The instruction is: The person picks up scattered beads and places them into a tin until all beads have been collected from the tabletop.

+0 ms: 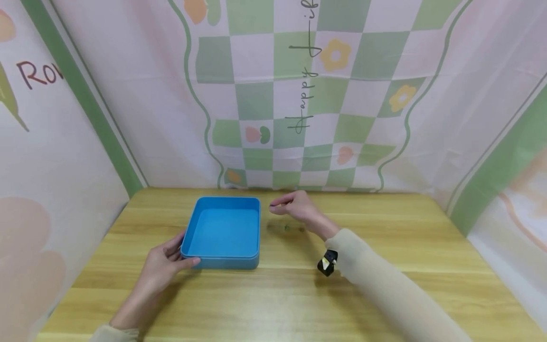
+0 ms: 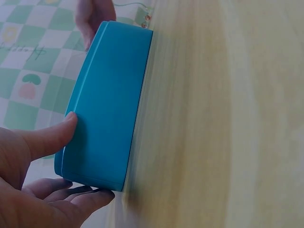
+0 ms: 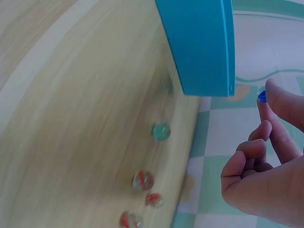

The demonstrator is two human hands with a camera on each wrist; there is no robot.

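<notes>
A blue rectangular box [image 1: 226, 232] with an open top and a bare inside stands on the wooden table. My left hand [image 1: 164, 261] holds its near left corner, the thumb [image 2: 50, 137] on the front wall and the fingers against the left side. Right of the box and raised above the table, my right hand [image 1: 297, 206] pinches a clear and blue glass marble [image 3: 261, 94] between thumb and index finger; its other fingers are curled. Below that hand lie a green marble [image 3: 161, 131] and several clear marbles with red inside, among them one red marble [image 3: 143, 181].
The wooden table [image 1: 273, 304] meets a checkered cloth [image 1: 290, 104] at its back edge, with patterned curtains at both sides. A small black device [image 1: 327, 262] sits at the right wrist.
</notes>
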